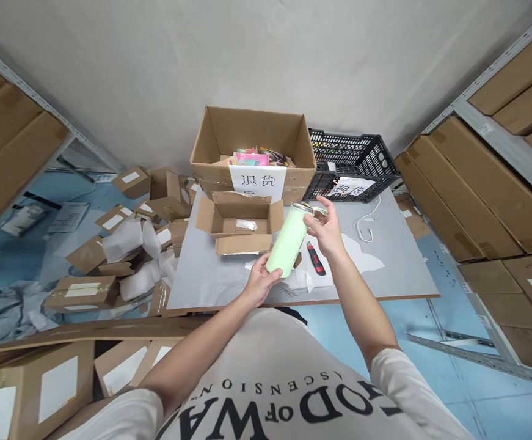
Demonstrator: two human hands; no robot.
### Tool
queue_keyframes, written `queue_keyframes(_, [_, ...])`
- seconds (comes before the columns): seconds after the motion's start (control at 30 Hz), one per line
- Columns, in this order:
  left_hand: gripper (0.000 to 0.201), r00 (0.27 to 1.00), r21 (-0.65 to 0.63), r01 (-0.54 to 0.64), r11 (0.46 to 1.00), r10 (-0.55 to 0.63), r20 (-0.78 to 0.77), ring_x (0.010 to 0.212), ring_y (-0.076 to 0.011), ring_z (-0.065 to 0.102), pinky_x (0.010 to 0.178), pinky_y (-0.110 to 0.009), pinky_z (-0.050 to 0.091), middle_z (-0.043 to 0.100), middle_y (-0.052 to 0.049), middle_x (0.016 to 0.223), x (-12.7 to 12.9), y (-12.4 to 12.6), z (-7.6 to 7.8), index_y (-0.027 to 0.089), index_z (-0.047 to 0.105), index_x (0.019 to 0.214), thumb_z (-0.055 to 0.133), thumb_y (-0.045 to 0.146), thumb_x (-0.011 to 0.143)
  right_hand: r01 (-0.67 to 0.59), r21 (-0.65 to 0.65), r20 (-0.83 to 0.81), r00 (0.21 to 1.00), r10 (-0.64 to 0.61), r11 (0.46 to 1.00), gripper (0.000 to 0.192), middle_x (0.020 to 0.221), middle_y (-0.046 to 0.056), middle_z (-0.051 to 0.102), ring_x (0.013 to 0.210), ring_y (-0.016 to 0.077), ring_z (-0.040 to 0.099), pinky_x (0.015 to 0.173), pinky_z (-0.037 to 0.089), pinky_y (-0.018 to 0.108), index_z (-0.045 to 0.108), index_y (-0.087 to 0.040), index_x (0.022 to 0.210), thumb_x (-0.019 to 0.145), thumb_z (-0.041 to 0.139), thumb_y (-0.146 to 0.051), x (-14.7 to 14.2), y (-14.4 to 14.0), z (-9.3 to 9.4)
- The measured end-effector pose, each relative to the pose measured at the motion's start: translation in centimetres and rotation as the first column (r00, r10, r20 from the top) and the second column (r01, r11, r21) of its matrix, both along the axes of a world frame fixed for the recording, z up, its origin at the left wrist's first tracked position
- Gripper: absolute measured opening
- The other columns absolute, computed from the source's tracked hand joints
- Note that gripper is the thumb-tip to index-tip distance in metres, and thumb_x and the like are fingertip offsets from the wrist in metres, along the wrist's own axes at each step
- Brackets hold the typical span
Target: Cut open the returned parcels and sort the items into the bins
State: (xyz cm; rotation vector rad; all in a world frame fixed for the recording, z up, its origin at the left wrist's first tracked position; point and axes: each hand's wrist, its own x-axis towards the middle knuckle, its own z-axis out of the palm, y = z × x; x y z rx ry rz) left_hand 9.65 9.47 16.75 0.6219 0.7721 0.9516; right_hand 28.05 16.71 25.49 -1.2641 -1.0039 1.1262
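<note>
A light green tumbler [287, 241] with a metal rim is held tilted above the front of the table. My left hand [260, 282] grips its base from below. Up at the lid, my right hand [327, 231] has its fingers bent around the top edge. Behind the tumbler, an open small cardboard box [242, 245] has its flaps folded out and a small white packet [246, 225] inside. A red and black utility knife [316, 259] lies to the right of the tumbler, on white wrapping [361, 261].
A large open carton [206, 173] with a paper sign and colourful packets stands at the back, beside a black plastic crate [379, 160]. A white cable [361, 231] lies on the grey table [403, 269]. Boxes and foam fill the floor at left; loaded shelves flank both sides.
</note>
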Motion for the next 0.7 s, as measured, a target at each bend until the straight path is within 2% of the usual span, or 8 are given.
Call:
queue_keyframes(0.07, [0.068,0.997,-0.019,0.034,0.999,-0.033,0.073,0.1,-0.0276,0.062,0.086,-0.044,0.05,0.061,-0.012,0.116,-0.1,-0.2,-0.1,0.019,0.049,0.119,0.077,0.042,0.062,-0.026,0.034,-0.008,1.0,0.026,0.999,0.087,0.105,0.003,0.059,0.088,0.0174,0.059,0.073,0.051,0.033,0.03,-0.038,0.134,0.06,0.073,-0.053,0.1,-0.1,-0.1])
queue_keyframes(0.13, [0.067,0.984,-0.045,0.092,0.995,-0.083,0.161,0.096,-0.0283,0.064,0.088,-0.046,0.049,0.062,-0.014,0.115,-0.4,-0.2,-0.3,0.017,0.051,0.119,0.073,0.048,0.064,-0.105,0.054,-0.025,0.994,0.107,0.993,0.086,0.111,0.003,0.059,0.093,0.018,0.06,0.076,0.051,0.035,0.029,-0.04,0.135,0.062,0.071,-0.056,0.3,-0.2,-0.2])
queue_keyframes(0.23, [0.062,0.96,-0.083,0.187,0.979,-0.164,0.227,0.09,-0.0282,0.066,0.087,-0.046,0.049,0.065,-0.015,0.108,-0.8,-0.3,-0.7,0.013,0.057,0.113,0.068,0.053,0.067,-0.234,0.037,-0.027,0.972,0.235,0.971,0.076,0.115,0.004,0.059,0.094,0.0202,0.06,0.074,0.051,0.036,0.042,-0.036,0.13,0.062,0.069,-0.058,0.6,-0.2,-0.1])
queue_keyframes(0.37, [0.057,0.932,-0.113,0.267,0.957,-0.227,0.282,0.086,-0.026,0.066,0.086,-0.043,0.05,0.068,-0.013,0.102,-0.9,-0.3,-1.2,0.013,0.061,0.109,0.065,0.053,0.068,-0.296,0.023,-0.021,0.955,0.297,0.955,0.061,0.11,0.004,0.063,0.088,0.0205,0.061,0.068,0.051,0.033,0.057,-0.03,0.114,0.06,0.073,-0.053,0.9,0.0,0.1])
queue_keyframes(0.57, [0.059,0.927,-0.117,0.295,0.948,-0.255,0.274,0.09,-0.0266,0.066,0.088,-0.043,0.048,0.067,-0.015,0.106,-0.6,0.1,-0.8,0.013,0.058,0.115,0.054,0.058,0.076,-0.222,0.035,0.043,0.975,0.22,0.975,0.053,0.103,0.002,0.064,0.08,0.018,0.061,0.061,0.049,0.029,0.058,-0.028,0.107,0.061,0.073,-0.048,1.2,0.2,0.0])
queue_keyframes(0.63, [0.063,0.947,-0.098,0.269,0.958,-0.245,0.208,0.095,-0.0283,0.065,0.088,-0.045,0.047,0.066,-0.016,0.108,-0.8,0.6,-0.9,0.014,0.058,0.115,0.05,0.064,0.077,-0.177,0.071,0.115,0.979,0.168,0.982,0.054,0.105,0.003,0.063,0.082,0.0187,0.061,0.062,0.049,0.03,0.058,-0.028,0.107,0.061,0.073,-0.05,1.6,0.3,0.0])
queue_keyframes(0.7, [0.062,0.984,-0.043,0.175,0.984,-0.173,0.049,0.093,-0.0276,0.065,0.085,-0.044,0.048,0.067,-0.015,0.105,-1.2,1.1,-1.4,0.015,0.059,0.112,0.052,0.065,0.076,-0.113,0.141,0.2,0.976,0.083,0.984,0.056,0.109,0.005,0.062,0.089,0.0208,0.061,0.066,0.05,0.032,0.058,-0.027,0.109,0.061,0.072,-0.052,2.3,0.3,0.2])
